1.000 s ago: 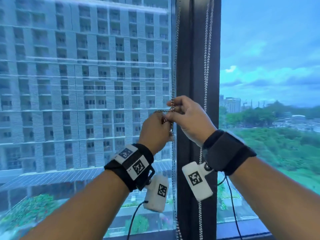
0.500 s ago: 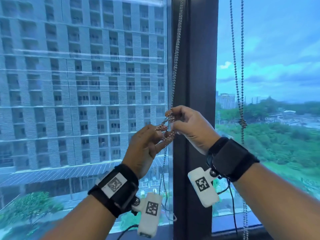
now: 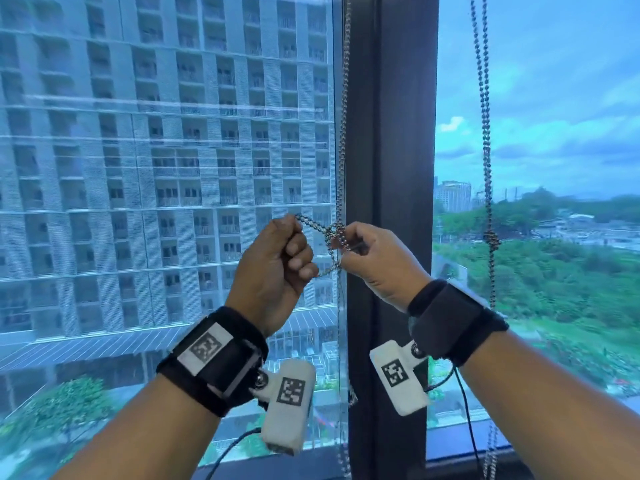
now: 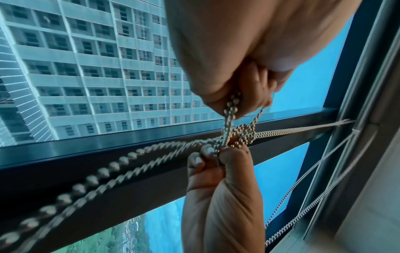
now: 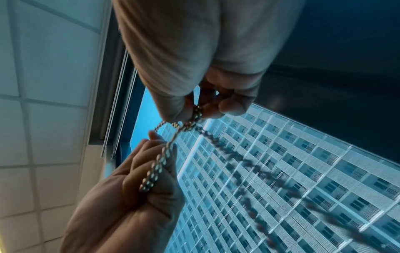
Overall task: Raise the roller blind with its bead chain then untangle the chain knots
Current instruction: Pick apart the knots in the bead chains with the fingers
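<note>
Metal bead chain (image 3: 341, 140) knot (image 3: 334, 233) pinched between left hand (image 3: 273, 268) and right hand (image 3: 377, 265)

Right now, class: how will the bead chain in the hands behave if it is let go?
Probably floppy: the bead chain bends sharply between left hand and right hand. Likely to fall back plumb, as the other chain hangs straight. It snags readily, judging by that chain's knot.

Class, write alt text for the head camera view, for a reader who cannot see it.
Two hands work a knot in a bead chain hanging before a window: the left hand grips a loop of it, the right hand pinches the knot. A second chain with its own knot hangs untouched to the right.
</note>
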`<control>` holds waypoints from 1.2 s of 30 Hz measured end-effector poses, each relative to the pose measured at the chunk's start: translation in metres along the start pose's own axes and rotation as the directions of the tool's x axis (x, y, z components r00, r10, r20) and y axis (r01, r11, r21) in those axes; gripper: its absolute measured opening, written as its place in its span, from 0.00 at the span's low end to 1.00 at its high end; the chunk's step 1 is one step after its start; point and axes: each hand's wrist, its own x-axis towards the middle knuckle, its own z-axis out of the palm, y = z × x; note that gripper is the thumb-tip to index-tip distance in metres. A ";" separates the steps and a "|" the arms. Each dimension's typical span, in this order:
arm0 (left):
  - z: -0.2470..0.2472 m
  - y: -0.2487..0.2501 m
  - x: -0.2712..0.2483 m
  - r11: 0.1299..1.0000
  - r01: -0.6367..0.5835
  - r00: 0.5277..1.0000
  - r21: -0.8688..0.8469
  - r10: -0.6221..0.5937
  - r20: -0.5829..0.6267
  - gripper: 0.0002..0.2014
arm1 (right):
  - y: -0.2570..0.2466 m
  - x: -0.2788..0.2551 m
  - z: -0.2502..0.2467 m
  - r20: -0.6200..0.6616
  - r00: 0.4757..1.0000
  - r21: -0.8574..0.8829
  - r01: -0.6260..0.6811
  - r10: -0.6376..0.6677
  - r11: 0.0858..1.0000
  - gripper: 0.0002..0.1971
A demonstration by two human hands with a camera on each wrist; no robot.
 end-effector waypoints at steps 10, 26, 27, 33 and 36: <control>-0.008 0.010 -0.002 0.969 0.233 0.972 0.086 -0.235 0.010 0.11 | 0.006 0.010 0.003 0.119 0.991 0.173 -0.073 0.052 0.982 0.06; -0.020 0.062 -0.002 0.019 -0.070 0.953 0.997 -0.294 0.072 0.16 | 0.006 0.016 -0.015 0.148 0.987 -0.202 -0.031 0.062 0.979 0.09; -0.020 0.064 -0.003 -0.011 -0.061 0.948 0.998 -0.314 0.054 0.16 | 0.005 0.016 -0.016 0.149 0.986 -0.214 -0.036 0.069 0.976 0.09; -0.021 0.062 -0.005 -0.333 -0.021 0.886 0.943 -0.443 -0.137 0.09 | -0.003 0.015 -0.016 0.154 0.988 -0.371 0.031 0.028 0.928 0.08; -0.021 0.062 -0.005 -0.516 -0.018 0.864 0.857 -0.439 -0.246 0.09 | -0.007 0.013 -0.017 0.152 0.988 -0.423 0.065 0.000 0.904 0.08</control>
